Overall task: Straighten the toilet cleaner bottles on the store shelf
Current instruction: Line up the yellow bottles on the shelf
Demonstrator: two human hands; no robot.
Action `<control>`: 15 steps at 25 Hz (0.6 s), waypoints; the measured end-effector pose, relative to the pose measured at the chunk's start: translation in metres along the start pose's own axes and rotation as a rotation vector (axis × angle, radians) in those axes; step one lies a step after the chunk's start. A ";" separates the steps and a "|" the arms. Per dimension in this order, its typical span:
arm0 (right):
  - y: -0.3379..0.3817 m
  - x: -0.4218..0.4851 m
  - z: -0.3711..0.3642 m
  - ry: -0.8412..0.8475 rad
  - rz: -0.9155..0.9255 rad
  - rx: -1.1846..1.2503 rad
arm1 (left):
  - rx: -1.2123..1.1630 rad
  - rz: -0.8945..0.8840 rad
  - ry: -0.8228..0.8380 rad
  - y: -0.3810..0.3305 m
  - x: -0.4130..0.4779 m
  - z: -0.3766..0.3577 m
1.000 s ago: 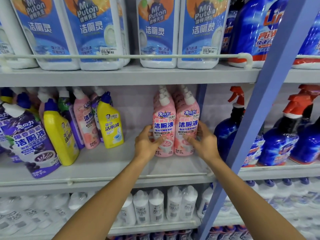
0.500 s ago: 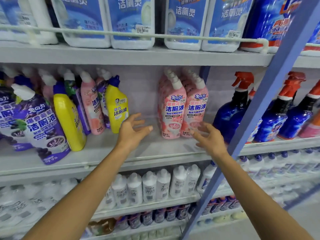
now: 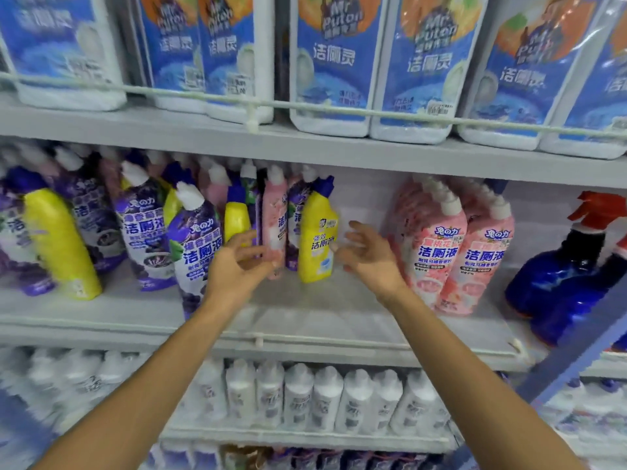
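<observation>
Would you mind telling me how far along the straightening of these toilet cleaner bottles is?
Done: the pink pair on the right stands upright, labels forward. In hand: the left hand and right hand, both open and empty, reach toward the tilted centre yellow bottle. To do: the purple bottle and far-left yellow bottle lean askew.

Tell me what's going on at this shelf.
A person is tidying the grey middle shelf. Both hands are open, gripping nothing: the left hand reaches toward a slim pink plastic bottle, the right hand toward a yellow plastic bottle with a blue cap. Purple plastic bottles at left lean askew.
</observation>
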State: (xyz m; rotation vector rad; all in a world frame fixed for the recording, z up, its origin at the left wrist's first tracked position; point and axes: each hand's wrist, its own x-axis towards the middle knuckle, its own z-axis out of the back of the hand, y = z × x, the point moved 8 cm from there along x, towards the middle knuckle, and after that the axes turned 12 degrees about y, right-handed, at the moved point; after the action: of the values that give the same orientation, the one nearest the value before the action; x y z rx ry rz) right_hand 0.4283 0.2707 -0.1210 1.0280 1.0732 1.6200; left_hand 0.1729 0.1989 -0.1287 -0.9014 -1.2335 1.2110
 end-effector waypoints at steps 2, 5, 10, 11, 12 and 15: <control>0.020 0.035 -0.006 -0.027 0.043 -0.095 | 0.038 -0.008 -0.039 -0.011 -0.004 0.016; 0.028 0.072 -0.017 -0.020 0.055 -0.235 | 0.064 -0.050 -0.146 -0.027 -0.012 0.029; 0.009 0.094 -0.021 0.008 0.072 -0.361 | 0.226 -0.127 -0.352 -0.064 -0.021 0.044; 0.010 0.096 -0.020 0.024 0.073 -0.370 | 0.287 -0.107 -0.350 -0.064 -0.017 0.042; 0.010 0.097 -0.018 0.043 0.078 -0.387 | 0.348 -0.080 -0.341 -0.063 -0.011 0.039; 0.013 0.097 -0.016 0.103 0.122 -0.451 | 0.421 -0.024 -0.367 -0.052 0.007 0.031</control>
State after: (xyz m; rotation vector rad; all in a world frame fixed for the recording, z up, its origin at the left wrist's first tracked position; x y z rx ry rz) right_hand 0.3866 0.3583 -0.0984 0.7250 0.6704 1.9177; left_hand 0.1515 0.1931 -0.0719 -0.3628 -1.1996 1.5887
